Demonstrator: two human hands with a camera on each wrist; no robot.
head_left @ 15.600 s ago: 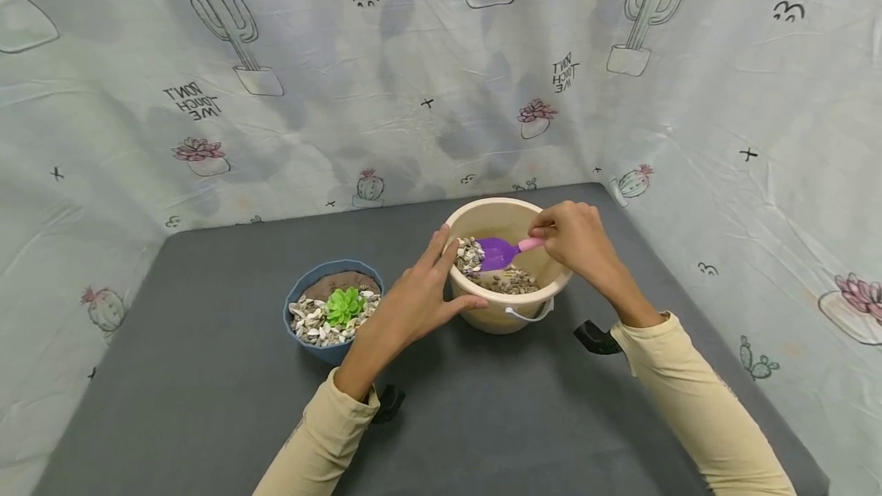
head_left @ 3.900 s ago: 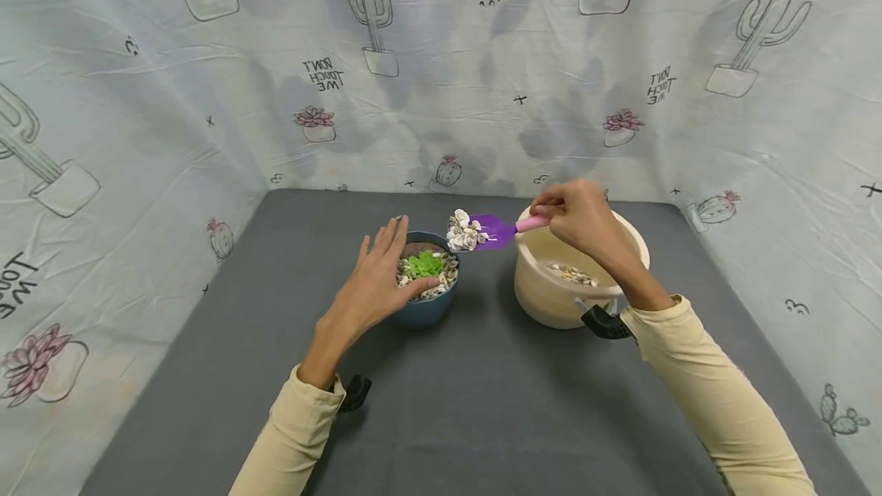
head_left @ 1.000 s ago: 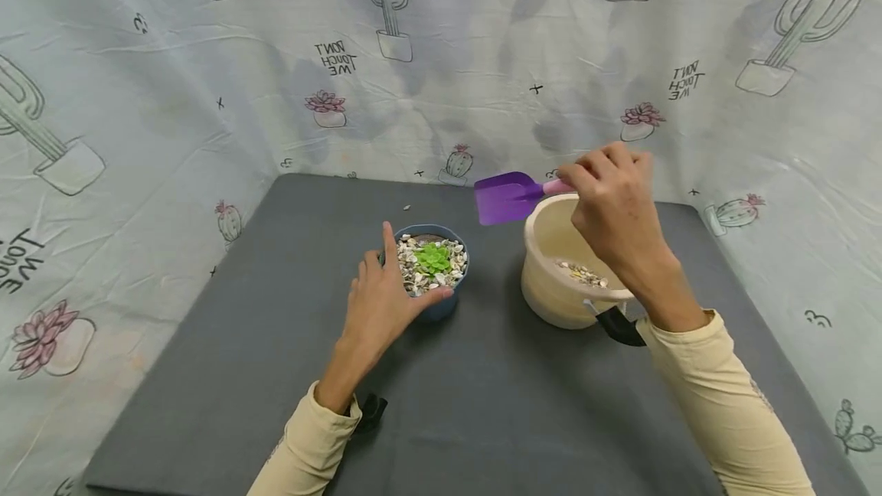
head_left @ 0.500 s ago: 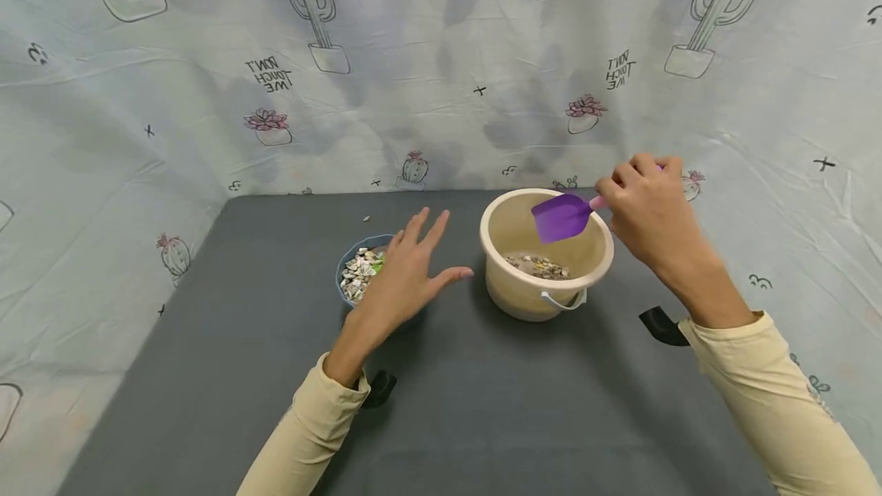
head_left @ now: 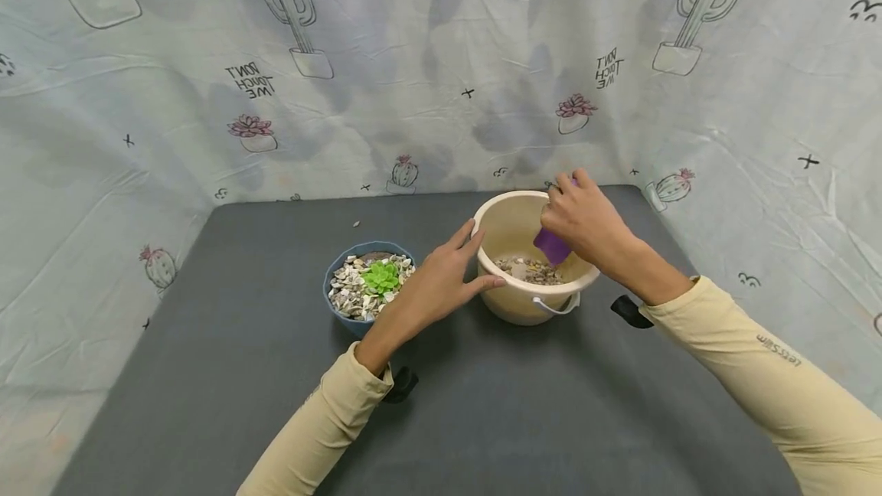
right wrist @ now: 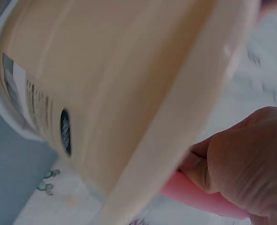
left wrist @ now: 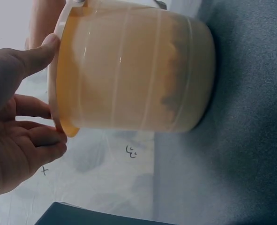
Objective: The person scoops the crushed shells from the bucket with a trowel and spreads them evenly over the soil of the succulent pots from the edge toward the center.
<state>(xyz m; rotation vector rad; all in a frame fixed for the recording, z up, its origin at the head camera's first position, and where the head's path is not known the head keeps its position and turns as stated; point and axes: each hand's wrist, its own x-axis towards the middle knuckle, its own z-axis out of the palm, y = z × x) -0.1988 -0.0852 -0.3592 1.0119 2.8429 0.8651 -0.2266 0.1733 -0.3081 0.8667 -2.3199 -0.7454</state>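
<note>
My right hand (head_left: pixel 582 219) grips the pink handle (right wrist: pixel 199 199) of a small purple shovel (head_left: pixel 553 246). The shovel's blade points down inside the cream bucket (head_left: pixel 518 305), just over the shells and pebbles (head_left: pixel 530 270) at its bottom. My left hand (head_left: pixel 441 282) spans the bucket's near-left rim; in the left wrist view its thumb and fingertips touch the rim (left wrist: pixel 54 89). Left of the bucket stands a blue pot (head_left: pixel 354 327), its top covered with pale shells (head_left: pixel 351 289) around a green succulent (head_left: pixel 381 277). My left forearm overlaps the pot's right side.
One loose shell (head_left: pixel 356 223) lies on the grey tabletop (head_left: pixel 276 373) behind the pot. A white handle (head_left: pixel 556 306) hangs on the bucket's front. A cactus-print cloth (head_left: pixel 441 60) encloses the table at the back and sides.
Earlier the shovel carried shells over to the pot, and they now cover more of its soil. The emptied shovel has gone back into the bucket. My left hand has moved from pot to bucket rim.
</note>
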